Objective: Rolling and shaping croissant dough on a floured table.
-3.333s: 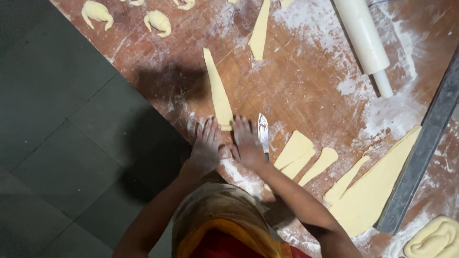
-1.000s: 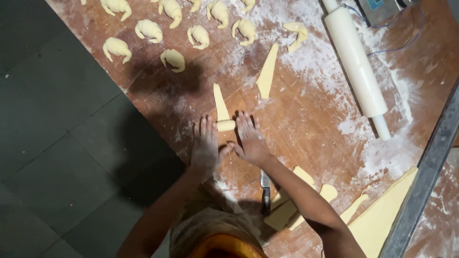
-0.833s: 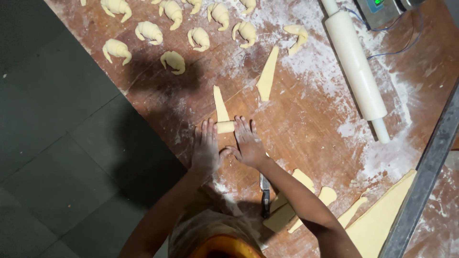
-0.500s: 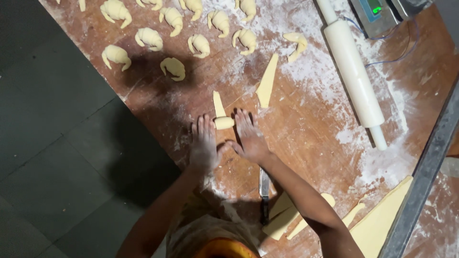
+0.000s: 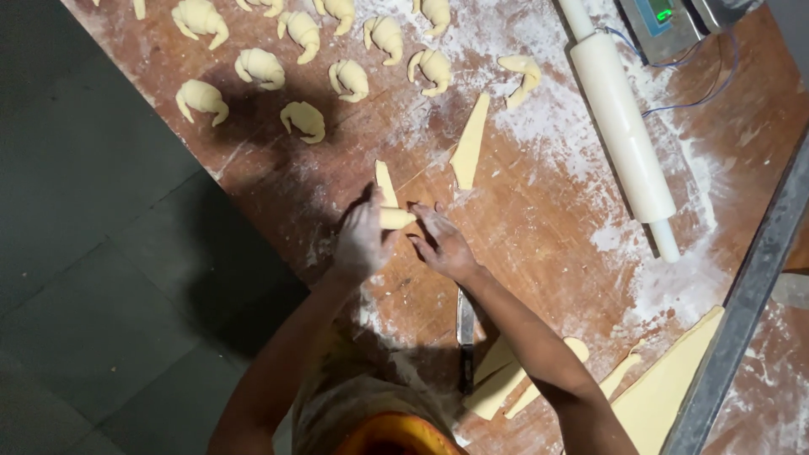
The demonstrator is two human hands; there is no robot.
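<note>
Both hands were on the same bit of dough: the left hand and right hand sat flat with fingers spread, palms pressing down on either end of a half-rolled dough roll, not gripping it so much as resting on top. The unrolled tip of that triangle stuck out past the fingers, pointing away from the person. It all lay on a floury wooden table, roughly mid-table near the front edge. Just beyond it was another flat dough triangle, apart from the hands. Further back, a bunch of shaped croissants sat in loose rows. A white rolling pin lay off to the right, well away. A knife was lying just under the right forearm, next to some cut dough strips.
</note>
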